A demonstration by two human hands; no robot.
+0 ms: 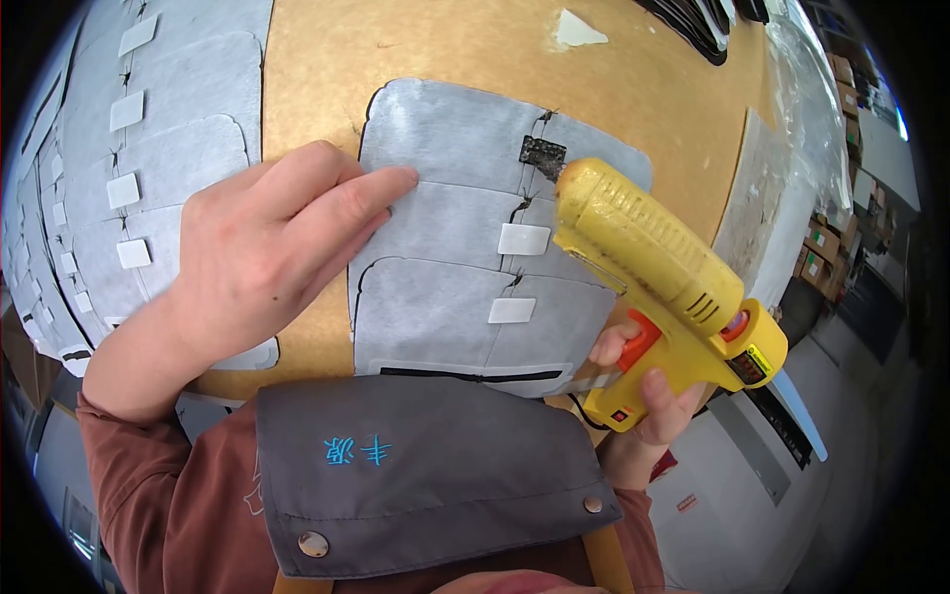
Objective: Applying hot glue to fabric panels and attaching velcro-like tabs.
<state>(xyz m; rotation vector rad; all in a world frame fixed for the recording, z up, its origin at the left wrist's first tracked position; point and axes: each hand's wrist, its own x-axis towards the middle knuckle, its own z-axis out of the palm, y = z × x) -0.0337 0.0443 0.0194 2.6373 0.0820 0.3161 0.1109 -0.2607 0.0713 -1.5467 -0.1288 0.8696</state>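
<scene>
In my right hand (668, 408) is a yellow glue gun (648, 233), gripped by its handle with a finger on the orange trigger. Its nozzle meets or hovers just over a dark, glossy square patch (543, 151) on a grey fabric panel (445, 223). Two white rectangular tabs (523, 240) sit below that patch, along a seam with black thread ends. My left hand (287, 223) rests over the panel's left edge, fingers stretched out and close together, fingertips on the fabric. Its thumb is hidden.
More grey panels with white tabs (188, 79) lie overlapped along the left of the brown tabletop (317, 49). A white scrap (579, 30) and a black bundle (693, 30) are at the far side. Clear plastic sheeting (807, 109) covers the right edge. Cardboard boxes (821, 247) stand beyond.
</scene>
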